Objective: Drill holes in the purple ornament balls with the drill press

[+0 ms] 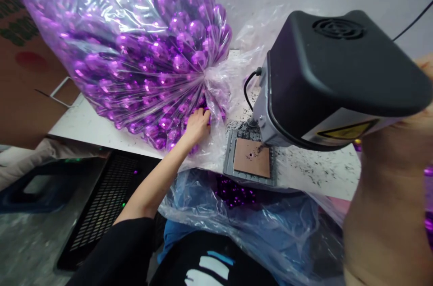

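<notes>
Clear plastic bag (135, 8), filled with purple baubles (185, 41): left of and beyond left hand (199, 126), fingers against the baubles, grip unclear. Right hand (425, 67): mostly hidden, state unclear.

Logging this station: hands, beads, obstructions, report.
Left hand at bag of purple beads. Right hand mostly hidden behind black machine. Dark scraps litter white tabletop.

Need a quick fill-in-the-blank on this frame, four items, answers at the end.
1. The left hand is at a clear bag of shiny ____ balls.
2. The warning triangle on the black machine is ____.
3. The sleeve on the left arm is ____.
4. The brown box stands on the picture's ____ side.

Missing words: purple; yellow; black; left.
</notes>
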